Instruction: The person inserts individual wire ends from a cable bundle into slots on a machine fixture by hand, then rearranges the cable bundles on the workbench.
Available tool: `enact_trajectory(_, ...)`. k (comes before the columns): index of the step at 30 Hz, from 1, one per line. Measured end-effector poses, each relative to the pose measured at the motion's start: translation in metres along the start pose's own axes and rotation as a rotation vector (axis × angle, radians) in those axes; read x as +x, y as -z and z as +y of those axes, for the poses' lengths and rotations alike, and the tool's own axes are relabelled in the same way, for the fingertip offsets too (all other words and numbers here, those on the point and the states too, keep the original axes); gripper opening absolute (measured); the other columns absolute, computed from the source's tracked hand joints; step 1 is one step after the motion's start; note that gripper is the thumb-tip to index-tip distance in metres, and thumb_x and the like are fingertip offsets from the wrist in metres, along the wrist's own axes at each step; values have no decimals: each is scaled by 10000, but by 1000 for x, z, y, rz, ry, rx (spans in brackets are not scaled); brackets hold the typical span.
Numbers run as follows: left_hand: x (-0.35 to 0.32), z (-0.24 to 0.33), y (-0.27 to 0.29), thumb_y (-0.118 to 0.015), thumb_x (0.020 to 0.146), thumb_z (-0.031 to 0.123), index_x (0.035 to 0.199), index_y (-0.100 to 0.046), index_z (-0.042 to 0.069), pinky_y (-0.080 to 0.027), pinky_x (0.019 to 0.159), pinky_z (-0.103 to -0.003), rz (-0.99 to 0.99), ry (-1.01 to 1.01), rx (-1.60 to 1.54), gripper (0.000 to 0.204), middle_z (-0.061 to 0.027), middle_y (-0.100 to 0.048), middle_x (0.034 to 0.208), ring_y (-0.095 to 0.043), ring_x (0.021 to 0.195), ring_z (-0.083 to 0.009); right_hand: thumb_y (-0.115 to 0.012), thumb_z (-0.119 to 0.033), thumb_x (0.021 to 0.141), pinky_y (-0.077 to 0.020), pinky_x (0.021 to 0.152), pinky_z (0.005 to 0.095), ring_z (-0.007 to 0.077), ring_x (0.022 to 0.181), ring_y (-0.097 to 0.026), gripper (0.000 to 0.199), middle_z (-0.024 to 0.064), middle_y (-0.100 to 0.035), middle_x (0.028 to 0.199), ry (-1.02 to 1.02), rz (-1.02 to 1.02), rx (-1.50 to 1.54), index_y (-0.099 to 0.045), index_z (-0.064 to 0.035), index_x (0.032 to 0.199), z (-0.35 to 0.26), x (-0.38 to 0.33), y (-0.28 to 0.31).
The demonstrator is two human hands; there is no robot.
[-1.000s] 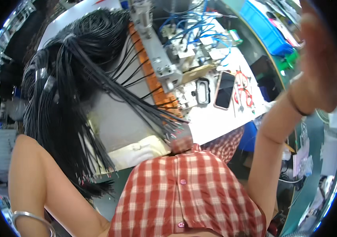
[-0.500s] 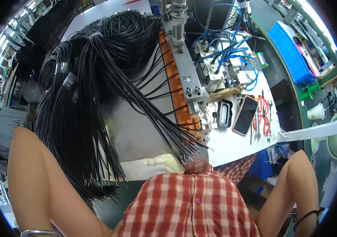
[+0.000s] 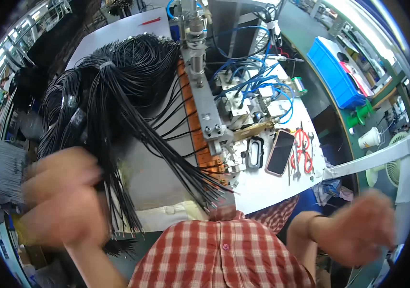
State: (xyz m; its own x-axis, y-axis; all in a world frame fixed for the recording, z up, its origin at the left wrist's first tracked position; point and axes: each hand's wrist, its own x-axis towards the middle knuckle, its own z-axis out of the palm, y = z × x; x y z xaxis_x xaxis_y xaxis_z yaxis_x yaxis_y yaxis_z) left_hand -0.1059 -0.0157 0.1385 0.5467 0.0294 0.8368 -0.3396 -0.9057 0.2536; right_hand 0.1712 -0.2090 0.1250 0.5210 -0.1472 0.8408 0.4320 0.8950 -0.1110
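While the blurred left hand (image 3: 63, 197) reaches the black wire bundle (image 3: 114, 144), fingers unreadable, the right hand (image 3: 358, 230) hangs loosely spread; picking one wire seems next

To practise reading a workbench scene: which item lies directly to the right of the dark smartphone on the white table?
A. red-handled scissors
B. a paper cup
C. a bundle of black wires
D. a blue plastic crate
A: the red-handled scissors lie on the white table just right of the smartphone, with pliers beside them.

One head-worn fisheye view — looking steeply down, close over the workbench (image 3: 282, 192).
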Motion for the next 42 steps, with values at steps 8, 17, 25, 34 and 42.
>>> enact_trajectory(8,-62,-61,-97,-558,724,96,1170,-527,62,-395,870,-393,-811,124,513,449,-141,-475,1055,-483,985,-284,-604,-258,798,-365,795,381,244,984,-479,245,102,-519,1123,-762,-905,730,-510,-143,992,33,-52,0)
enact_trajectory(17,-77,-77,-113,-543,696,125,955,-551,5,-405,791,-349,-896,151,425,285,-95,-510,883,-496,868,-241,-758,-169,736,-454,607,261,140,739,-538,160,45,-577,839,-514,-476,443,-615,-98,732,22,-63,37)
enact_trajectory(25,-52,-77,-105,-544,681,99,825,-541,17,-412,691,-324,-1016,82,503,166,-71,-471,741,-493,748,-214,-667,-187,823,-392,499,221,121,571,-452,245,49,-521,743,-920,-94,4,-458,-73,767,26,-98,60)
enact_trajectory(34,-15,-82,-119,-564,618,35,903,-574,-14,-416,603,-328,-682,182,283,290,-76,-507,717,-515,667,-231,-553,-53,875,-394,512,197,73,615,-498,74,42,-556,732,-1343,-58,-334,-585,14,868,85,-164,72)
enact_trajectory(42,-47,-86,-129,-577,563,12,910,-594,-16,-401,584,-328,-630,306,274,348,-66,-508,711,-508,668,-226,-604,38,811,-404,507,176,63,581,-522,115,43,-598,775,-1503,-151,-126,-640,42,920,93,-171,56)
